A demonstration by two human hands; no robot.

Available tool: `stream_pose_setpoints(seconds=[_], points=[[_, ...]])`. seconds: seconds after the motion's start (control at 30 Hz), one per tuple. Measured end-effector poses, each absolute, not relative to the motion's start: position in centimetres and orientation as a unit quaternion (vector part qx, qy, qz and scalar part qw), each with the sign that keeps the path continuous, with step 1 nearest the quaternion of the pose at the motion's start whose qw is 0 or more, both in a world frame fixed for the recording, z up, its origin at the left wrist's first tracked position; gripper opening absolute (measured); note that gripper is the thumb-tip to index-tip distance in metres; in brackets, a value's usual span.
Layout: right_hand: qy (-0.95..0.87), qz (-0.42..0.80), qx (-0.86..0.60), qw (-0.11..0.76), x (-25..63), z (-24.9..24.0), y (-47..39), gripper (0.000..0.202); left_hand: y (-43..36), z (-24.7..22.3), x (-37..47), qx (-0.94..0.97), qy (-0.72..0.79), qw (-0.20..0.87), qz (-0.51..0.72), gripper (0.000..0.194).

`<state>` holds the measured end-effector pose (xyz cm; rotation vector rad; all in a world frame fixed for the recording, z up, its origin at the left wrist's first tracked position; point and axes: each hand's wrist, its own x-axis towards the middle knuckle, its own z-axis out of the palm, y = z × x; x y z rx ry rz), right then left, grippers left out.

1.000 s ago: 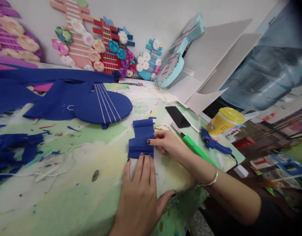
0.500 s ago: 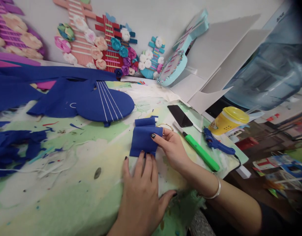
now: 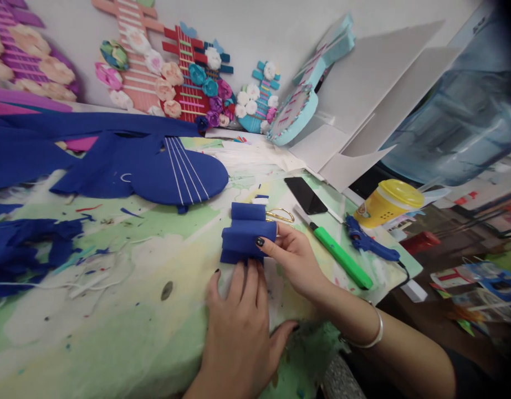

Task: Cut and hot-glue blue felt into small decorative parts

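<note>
A blue piece of crepe-like paper lies on the paint-stained table, with a fold bulging across its middle. My right hand pinches its right edge, thumb on top. My left hand is flat with fingers spread, its fingertips at the paper's near edge. Just beyond the piece is a smaller blue strip, and gold-handled scissors show beside it, partly hidden.
A green cutter, a black phone, a blue glue gun and a yellow cup lie to the right. A blue guitar shape is behind left, near blue scraps. Decorated guitars lean on the wall.
The blue paper has buckled from nearly flat into a raised fold, and its near edge is drawn in. More of the scissors' gold handle shows. My left hand has hardly moved.
</note>
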<state>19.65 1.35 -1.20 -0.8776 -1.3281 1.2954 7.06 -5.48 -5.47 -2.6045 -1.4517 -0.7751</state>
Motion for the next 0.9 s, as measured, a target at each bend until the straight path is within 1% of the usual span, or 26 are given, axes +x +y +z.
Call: stream_pose_setpoints(seconds=[0.37,0.6,0.67,0.8,0.83,0.9], points=[[-0.567,0.547,-0.375,0.489,20.0,-1.9,1.0,0.019,-5.5,-5.3,7.1,-0.846,-0.477,0.033,-0.236,0.067],[-0.552,0.567,-0.370,0.486,20.0,-2.3,1.0,0.023,-5.5,-5.4,6.5,-0.852,-0.452,0.038,-0.262,0.064],[-0.546,0.575,-0.367,0.486,19.9,-2.3,1.0,0.024,-5.4,-5.3,5.9,-0.850,-0.439,0.030,-0.291,0.056],[-0.552,0.571,-0.375,0.478,19.9,-2.6,0.7,0.022,-4.3,-4.2,3.9,-0.829,-0.422,-0.024,-0.366,0.018],[-0.556,0.566,-0.381,0.475,19.9,-2.8,0.7,0.022,-3.8,-3.8,3.3,-0.822,-0.424,-0.031,-0.379,0.012],[-0.563,0.559,-0.389,0.469,19.9,-3.0,0.6,0.022,-2.9,-3.1,2.3,-0.791,-0.478,-0.037,-0.379,0.007]])
